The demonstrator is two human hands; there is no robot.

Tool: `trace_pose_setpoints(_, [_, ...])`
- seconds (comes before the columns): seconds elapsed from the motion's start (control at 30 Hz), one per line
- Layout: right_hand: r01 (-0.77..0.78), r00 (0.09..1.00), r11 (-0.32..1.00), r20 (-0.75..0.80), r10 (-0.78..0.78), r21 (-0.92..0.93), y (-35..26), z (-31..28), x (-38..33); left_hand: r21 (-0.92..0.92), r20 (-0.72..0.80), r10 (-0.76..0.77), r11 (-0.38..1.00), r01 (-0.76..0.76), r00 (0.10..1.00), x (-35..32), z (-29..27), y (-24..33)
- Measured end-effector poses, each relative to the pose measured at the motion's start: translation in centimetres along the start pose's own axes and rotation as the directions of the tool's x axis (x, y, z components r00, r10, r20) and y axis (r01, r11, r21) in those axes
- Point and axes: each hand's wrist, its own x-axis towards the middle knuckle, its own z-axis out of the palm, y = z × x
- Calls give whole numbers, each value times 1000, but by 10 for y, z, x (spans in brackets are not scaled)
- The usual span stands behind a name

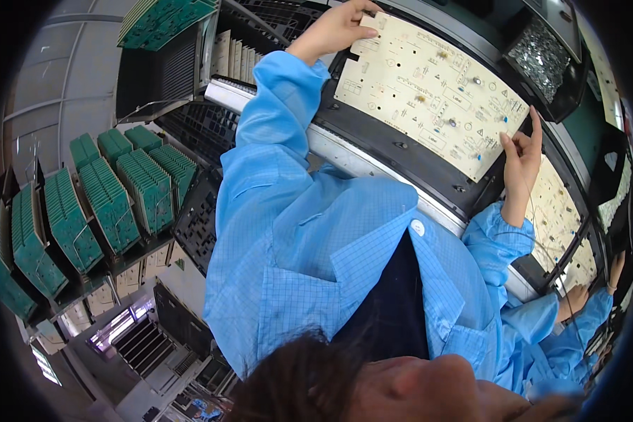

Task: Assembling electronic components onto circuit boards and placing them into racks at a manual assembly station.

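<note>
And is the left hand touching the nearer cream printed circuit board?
Touching: the head view shows the left hand gripping the printed circuit board, fingers overlapping its corner.

A black work line (376, 130) passes through the room, and along its near edge goes a silver metal rail (344, 156). Beyond its left end stands a dark rack (158, 81) with many narrow slots. Further out on this side is a pale grey surface (77, 63), divided by straight seams; whether it is wall or floor, I cannot tell. Lower down, a bright white panel (46, 365) and a purplish glow (123, 325) give light.
</note>
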Motion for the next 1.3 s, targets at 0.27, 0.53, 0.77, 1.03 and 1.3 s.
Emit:
trace_pose_setpoints(0.27, [230, 943, 618, 16, -332, -752, 19, -2, -5, 717, -41, 296, 674, -178, 954, -9, 14, -13])
trace_pose_setpoints(0.53, [127, 931, 693, -155, -329, -709, 15, 10, -2, 866, 96, 493, 386, -316, 865, -32, 26, 28])
trace_pose_setpoints(0.77, [55, 947, 634, -162, -278, -771, 14, 7, 26, 752, -13, 366, 617, -232, 931, 5, 19, 3])
trace_pose_setpoints(1.03, [-32, 958, 587, -193, -214, -809, 10, 11, 51, 802, -33, 291, 579, -148, 956, 33, 19, -13])
trace_pose_setpoints(1.3, [-43, 959, 412, -153, -240, -910, -32, 28, 42, 740, -36, 289, 651, -169, 957, 33, 26, -10])
